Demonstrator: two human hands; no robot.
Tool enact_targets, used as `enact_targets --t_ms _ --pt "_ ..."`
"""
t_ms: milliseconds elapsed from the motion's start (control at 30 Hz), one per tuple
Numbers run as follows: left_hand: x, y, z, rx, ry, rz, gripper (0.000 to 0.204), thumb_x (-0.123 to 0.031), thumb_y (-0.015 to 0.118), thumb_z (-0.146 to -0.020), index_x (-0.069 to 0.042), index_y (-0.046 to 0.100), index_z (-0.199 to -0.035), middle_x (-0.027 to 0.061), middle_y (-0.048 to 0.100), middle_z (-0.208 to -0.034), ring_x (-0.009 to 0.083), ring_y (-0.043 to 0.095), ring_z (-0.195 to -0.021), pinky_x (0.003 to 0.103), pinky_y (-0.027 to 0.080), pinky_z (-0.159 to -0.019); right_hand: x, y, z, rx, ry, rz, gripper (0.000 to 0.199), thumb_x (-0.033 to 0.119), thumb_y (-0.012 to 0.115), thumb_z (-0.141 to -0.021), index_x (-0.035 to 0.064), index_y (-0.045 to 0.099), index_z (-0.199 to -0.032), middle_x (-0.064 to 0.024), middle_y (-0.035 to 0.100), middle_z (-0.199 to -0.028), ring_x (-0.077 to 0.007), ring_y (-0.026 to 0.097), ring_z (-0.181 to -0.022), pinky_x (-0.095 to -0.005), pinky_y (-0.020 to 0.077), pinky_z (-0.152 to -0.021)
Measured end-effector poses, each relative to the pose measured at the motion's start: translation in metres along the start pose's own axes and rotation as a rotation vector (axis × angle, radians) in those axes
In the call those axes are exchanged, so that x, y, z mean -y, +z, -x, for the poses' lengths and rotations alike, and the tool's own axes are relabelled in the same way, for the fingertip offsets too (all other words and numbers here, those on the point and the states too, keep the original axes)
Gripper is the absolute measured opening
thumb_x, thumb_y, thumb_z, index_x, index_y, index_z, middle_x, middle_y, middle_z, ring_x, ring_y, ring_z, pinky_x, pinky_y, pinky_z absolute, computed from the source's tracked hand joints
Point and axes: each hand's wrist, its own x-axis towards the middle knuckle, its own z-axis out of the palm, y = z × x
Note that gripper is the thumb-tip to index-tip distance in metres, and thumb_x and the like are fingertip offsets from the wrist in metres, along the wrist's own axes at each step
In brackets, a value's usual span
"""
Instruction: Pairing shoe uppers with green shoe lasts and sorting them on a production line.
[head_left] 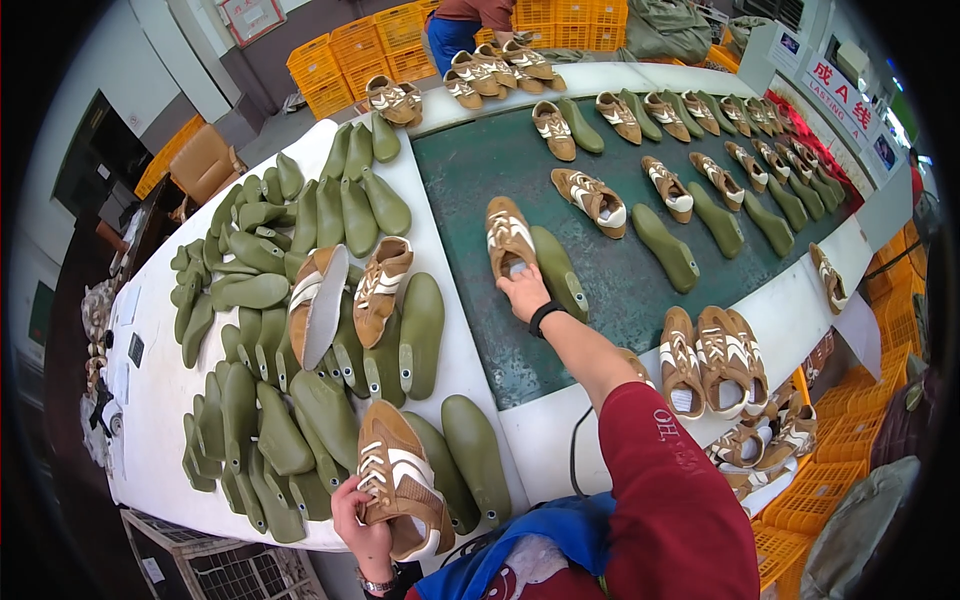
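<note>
My left hand grips a brown shoe upper with white stripes and laces, its fingers at the upper's left side. This upper is over the green shoe lasts at the near edge of the white table. Reaching forward, my right hand has its fingers closed at the heel opening of another brown shoe upper, on the green belt. A green last lies just right of that upper. Two more uppers rest on the lasts to the left: one shows its pale underside, the other its laces.
Many green lasts cover the white table. Rows of uppers and lasts lie along the green belt. More uppers stand on the near right ledge. Orange crates are at right. A person in a blue apron stands beyond.
</note>
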Motion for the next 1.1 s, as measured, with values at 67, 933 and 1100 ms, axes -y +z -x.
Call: enact_targets --t_ms 67,933,1100 --pt "0.004 -0.001 0.003 0.002 0.006 -0.007 0.022 0.009 0.06 -0.062 -0.001 0.05 -0.079 0.018 0.058 -0.099 0.0313 0.057 -0.091 0.035 0.045 -0.079 -0.001 -0.002 -0.016 0.028 -0.104 -0.202 0.025 0.002 0.052 -0.077 0.0154 0.056 -0.097 -0.0091 0.06 -0.093 -0.028 0.054 -0.099 -0.0447 0.0315 -0.096" --pt "-0.082 0.047 -0.013 0.183 0.337 0.109 0.023 -0.004 0.065 -0.07 -0.003 0.061 -0.092 0.0125 0.062 -0.087 0.0291 0.062 -0.075 0.034 0.05 -0.064 0.129 -0.235 0.202 -0.125 -0.334 -0.881 0.046 0.01 0.068 -0.071 0.0062 0.051 -0.114 -0.0125 0.053 -0.111 -0.031 0.048 -0.106 -0.0388 0.0389 -0.09" --pt "-0.11 0.038 0.012 0.483 -0.077 0.599 0.019 -0.016 0.061 -0.084 0.003 0.064 -0.086 0.0071 0.064 -0.069 0.0087 0.057 -0.063 0.024 0.046 -0.056 0.117 -0.26 0.233 0.125 -0.018 -1.392 0.01 0.006 0.06 -0.083 0.0001 0.057 -0.091 -0.0012 0.059 -0.077 -0.0048 0.05 -0.074 -0.0218 0.0438 -0.065"
